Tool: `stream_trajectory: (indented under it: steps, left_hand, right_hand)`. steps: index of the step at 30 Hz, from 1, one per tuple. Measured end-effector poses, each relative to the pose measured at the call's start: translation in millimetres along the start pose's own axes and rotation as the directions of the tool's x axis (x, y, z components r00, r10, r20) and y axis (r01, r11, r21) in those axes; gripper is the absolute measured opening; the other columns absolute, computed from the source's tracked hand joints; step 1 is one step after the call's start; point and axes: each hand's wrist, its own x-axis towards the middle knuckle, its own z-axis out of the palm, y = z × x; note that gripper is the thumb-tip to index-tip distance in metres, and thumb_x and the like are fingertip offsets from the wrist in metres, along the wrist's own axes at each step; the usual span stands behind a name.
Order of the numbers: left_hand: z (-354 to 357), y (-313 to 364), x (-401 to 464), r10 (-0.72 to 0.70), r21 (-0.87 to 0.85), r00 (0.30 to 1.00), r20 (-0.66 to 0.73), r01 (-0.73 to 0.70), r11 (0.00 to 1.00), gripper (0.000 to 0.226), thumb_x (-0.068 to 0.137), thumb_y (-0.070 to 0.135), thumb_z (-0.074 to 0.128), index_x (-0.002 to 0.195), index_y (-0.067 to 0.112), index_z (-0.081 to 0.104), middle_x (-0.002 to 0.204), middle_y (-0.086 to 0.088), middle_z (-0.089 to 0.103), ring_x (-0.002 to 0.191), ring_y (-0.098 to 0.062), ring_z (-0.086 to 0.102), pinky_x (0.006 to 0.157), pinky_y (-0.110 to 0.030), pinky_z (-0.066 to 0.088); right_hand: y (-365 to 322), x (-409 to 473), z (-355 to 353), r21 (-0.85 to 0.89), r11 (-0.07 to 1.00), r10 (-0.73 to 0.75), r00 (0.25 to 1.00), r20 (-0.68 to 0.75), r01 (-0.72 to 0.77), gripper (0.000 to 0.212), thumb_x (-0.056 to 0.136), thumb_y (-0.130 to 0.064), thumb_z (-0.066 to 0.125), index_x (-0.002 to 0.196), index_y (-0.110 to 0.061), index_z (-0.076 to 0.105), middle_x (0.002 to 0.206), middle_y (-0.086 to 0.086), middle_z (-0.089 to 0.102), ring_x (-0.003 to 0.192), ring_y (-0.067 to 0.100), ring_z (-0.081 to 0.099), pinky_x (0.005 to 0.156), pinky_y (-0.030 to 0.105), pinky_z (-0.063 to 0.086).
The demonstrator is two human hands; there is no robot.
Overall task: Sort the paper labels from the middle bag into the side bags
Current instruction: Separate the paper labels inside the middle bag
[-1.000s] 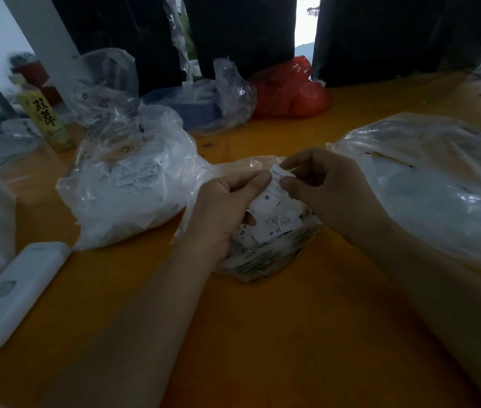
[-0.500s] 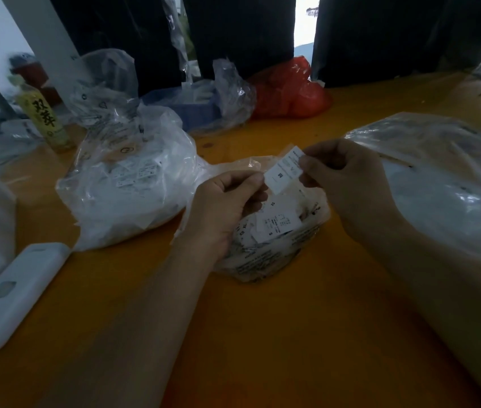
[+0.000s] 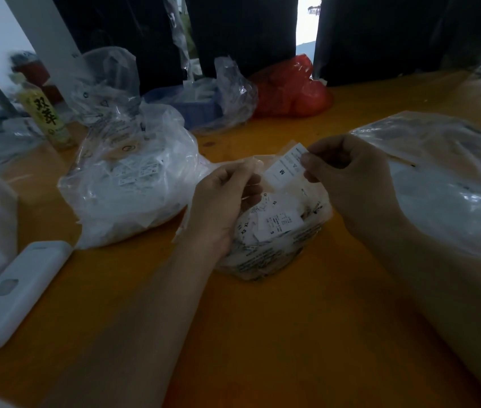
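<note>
Orange table [image 3: 262, 334] fills the head view, carrying three clear plastic bags in a row. One paper label [image 3: 284, 169] marked M is pinched by the right hand [image 3: 348, 178] just above the middle bag [image 3: 274, 231], where more labels marked XS, XL and S lie in a heap. The left hand [image 3: 224, 204] curls its fingers around the middle bag's near edge. The left bag [image 3: 127, 184] holds many labels; the right bag [image 3: 451, 187] lies flatter. One white device [image 3: 15, 293] rests at left, one yellow bottle [image 3: 45, 116] stands behind, and one red bag [image 3: 290, 89] sits at the far edge.
</note>
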Motion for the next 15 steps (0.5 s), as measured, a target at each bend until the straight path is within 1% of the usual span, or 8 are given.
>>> stream_trajectory:
  steps: [2, 4, 6, 8, 9, 11, 14, 15]
  left_hand:
    - [0.3, -1.3, -1.2, -0.006, 0.051, 0.999, 0.054, 0.004, 0.999, 0.012, 0.093, 0.025, 0.079, 0.097, 0.014, 0.08, 0.089, -0.002, 0.078, 0.083, -0.012, 0.074, 0.077, -0.024, 0.059]
    - [0.0, -2.2, -1.9, 0.006, 0.077, 0.998, 0.055, -0.01, 0.997, 0.007, 0.092, 0.019, 0.08, 0.097, 0.015, 0.079, 0.088, -0.001, 0.079, 0.081, -0.01, 0.073, 0.079, -0.025, 0.059]
    - [-0.4, 0.0, -2.4, -0.003, 0.037, 0.999, 0.038, 0.001, 0.999, 0.003, 0.089, 0.015, 0.082, 0.09, 0.017, 0.079, 0.088, 0.0, 0.078, 0.079, -0.008, 0.072, 0.078, -0.023, 0.058]
    - [-1.0, 2.1, -1.8, -0.026, -0.049, 1.0, 0.018, 0.026, 0.998, 0.01, 0.086, 0.012, 0.083, 0.081, 0.019, 0.078, 0.089, -0.001, 0.078, 0.079, -0.009, 0.071, 0.075, -0.021, 0.058]
    - [-1.4, 2.7, -1.2, -0.037, -0.109, 0.999, 0.012, 0.038, 0.993, 0.01, 0.086, 0.011, 0.083, 0.081, 0.018, 0.078, 0.088, -0.002, 0.078, 0.078, -0.009, 0.071, 0.073, -0.021, 0.058]
    - [-2.0, 3.8, -0.4, -0.048, -0.182, 0.999, 0.012, 0.049, 0.982, 0.008, 0.085, 0.013, 0.082, 0.088, 0.015, 0.076, 0.087, -0.001, 0.077, 0.078, -0.009, 0.071, 0.072, -0.021, 0.058]
    - [0.7, 4.3, -2.1, -0.068, -0.164, 0.993, 0.101, 0.084, 0.983, 0.025, 0.082, 0.023, 0.083, 0.102, 0.011, 0.076, 0.098, -0.007, 0.078, 0.085, -0.013, 0.072, 0.076, -0.023, 0.059]
    - [2.1, 3.7, -3.1, -0.075, -0.15, 0.99, 0.123, 0.093, 0.984, 0.028, 0.08, 0.023, 0.083, 0.104, 0.009, 0.077, 0.1, -0.009, 0.079, 0.085, -0.014, 0.073, 0.075, -0.022, 0.059]
  right_hand:
    - [-0.2, -0.5, 1.2, 0.003, 1.0, 0.002, 1.0, 0.017, -0.002, 0.009, 0.089, -0.022, 0.077, 0.093, -0.023, 0.069, 0.081, -0.008, 0.073, 0.075, 0.007, 0.072, 0.067, 0.013, 0.053]
    - [-1.0, -1.0, 2.2, -0.002, 1.0, -0.004, 1.0, 0.025, 0.004, 0.01, 0.088, -0.022, 0.077, 0.092, -0.023, 0.069, 0.082, -0.007, 0.074, 0.074, 0.007, 0.072, 0.066, 0.012, 0.053]
    - [-1.3, -1.1, 2.7, 0.005, 1.0, -0.008, 0.999, 0.032, 0.007, 0.01, 0.088, -0.023, 0.078, 0.092, -0.024, 0.069, 0.082, -0.008, 0.074, 0.074, 0.006, 0.072, 0.065, 0.011, 0.052]
    - [-0.6, -1.2, 3.2, 0.009, 1.0, -0.012, 0.999, 0.038, 0.012, 0.01, 0.088, -0.022, 0.077, 0.091, -0.025, 0.068, 0.082, -0.009, 0.074, 0.073, 0.006, 0.072, 0.065, 0.011, 0.052]
    - [0.0, -0.9, 3.3, 0.013, 1.0, -0.011, 0.999, 0.036, 0.01, 0.01, 0.088, -0.022, 0.077, 0.09, -0.025, 0.068, 0.082, -0.009, 0.074, 0.073, 0.007, 0.072, 0.065, 0.011, 0.052]
    - [1.3, 0.1, 2.4, 0.032, 0.999, 0.002, 1.0, 0.025, -0.003, 0.009, 0.088, -0.022, 0.077, 0.091, -0.025, 0.069, 0.082, -0.008, 0.074, 0.074, 0.009, 0.072, 0.066, 0.014, 0.053]
    - [2.3, 1.4, 1.2, 0.061, 0.998, 0.023, 0.999, 0.023, -0.025, 0.009, 0.088, -0.022, 0.077, 0.092, -0.023, 0.07, 0.081, -0.006, 0.074, 0.075, 0.011, 0.073, 0.069, 0.019, 0.057]
    - [2.4, 1.5, 1.5, 0.084, 0.996, 0.038, 0.999, 0.029, -0.04, 0.008, 0.088, -0.022, 0.077, 0.092, -0.022, 0.07, 0.081, -0.004, 0.074, 0.076, 0.012, 0.073, 0.07, 0.022, 0.058]
